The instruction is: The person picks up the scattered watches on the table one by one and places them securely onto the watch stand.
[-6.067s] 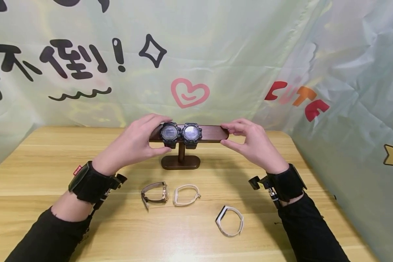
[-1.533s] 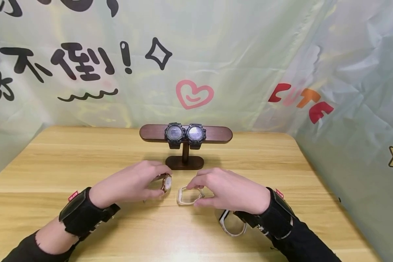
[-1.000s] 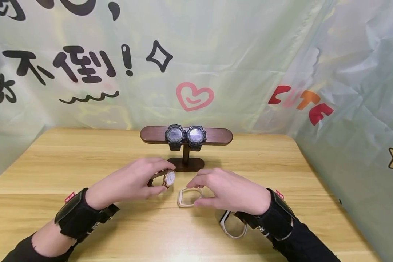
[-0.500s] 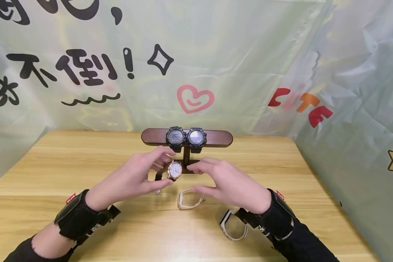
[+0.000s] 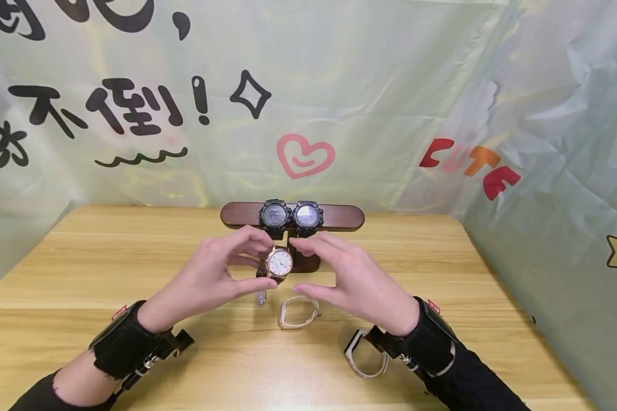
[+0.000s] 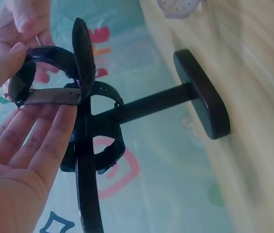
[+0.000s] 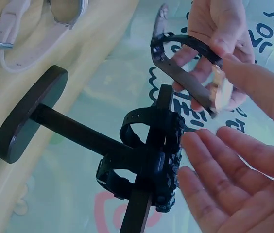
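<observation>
My left hand pinches a wristwatch between thumb and fingers. The watch has a white dial, a rose-gold case and a dark strap closed in a loop; it is held above the table, in front of the stand. My right hand is just right of it, thumb and fingers spread, holding nothing. Behind them is a dark wooden watch stand, whose bar carries two black digital watches side by side near its middle. In the left wrist view the watch's strap shows its brown inner side.
On the wooden table, a white-strapped watch lies on its side below the hands. A white band with a black face lies nearer the right wrist, partly covered by the wrist camera. A printed cloth backdrop hangs behind the table.
Both hands have left the ends of the stand's bar. My left hand has lifted the wristwatch off the table, turning its dial toward me; my right hand has risen from beside the white-strapped watch.
</observation>
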The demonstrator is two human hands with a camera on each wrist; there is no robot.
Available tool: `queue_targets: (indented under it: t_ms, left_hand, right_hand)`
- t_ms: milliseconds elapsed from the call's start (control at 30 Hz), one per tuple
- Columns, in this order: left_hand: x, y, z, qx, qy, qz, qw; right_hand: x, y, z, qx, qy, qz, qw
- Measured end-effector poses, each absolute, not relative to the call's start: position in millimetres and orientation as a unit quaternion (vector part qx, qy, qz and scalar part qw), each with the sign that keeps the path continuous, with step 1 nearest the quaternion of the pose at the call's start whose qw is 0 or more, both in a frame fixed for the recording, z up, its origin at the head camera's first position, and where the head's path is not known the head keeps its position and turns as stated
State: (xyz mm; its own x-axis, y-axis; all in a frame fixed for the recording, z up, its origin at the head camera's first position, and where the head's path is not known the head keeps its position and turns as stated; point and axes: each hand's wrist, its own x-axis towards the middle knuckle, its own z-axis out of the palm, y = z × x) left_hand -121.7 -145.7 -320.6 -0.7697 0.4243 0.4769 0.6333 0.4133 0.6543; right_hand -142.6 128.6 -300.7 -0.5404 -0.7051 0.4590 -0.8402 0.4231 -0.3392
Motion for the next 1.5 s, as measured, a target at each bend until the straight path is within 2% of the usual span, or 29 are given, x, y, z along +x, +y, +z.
queue_targets:
  t_ms: [300, 767, 1500]
  left_hand:
    - [-120.2, -140.1, -323.4, -0.332, -0.806, -0.474, 0.123]
    - [-117.4, -135.7, -323.6, -0.332, -0.793, -0.502, 0.099]
    - [-119.2, -137.6, -324.8, -0.353, -0.783, -0.504, 0.092]
  right_hand:
    - [-141.6, 124.8, -304.3, 0.482, -0.813, 0.293, 0.145]
    - [-142.8, 122.8, -307.3, 0.481, -0.808, 0.309, 0.140]
    - [-142.0, 121.3, -307.1, 0.506, -0.785, 0.327, 0.145]
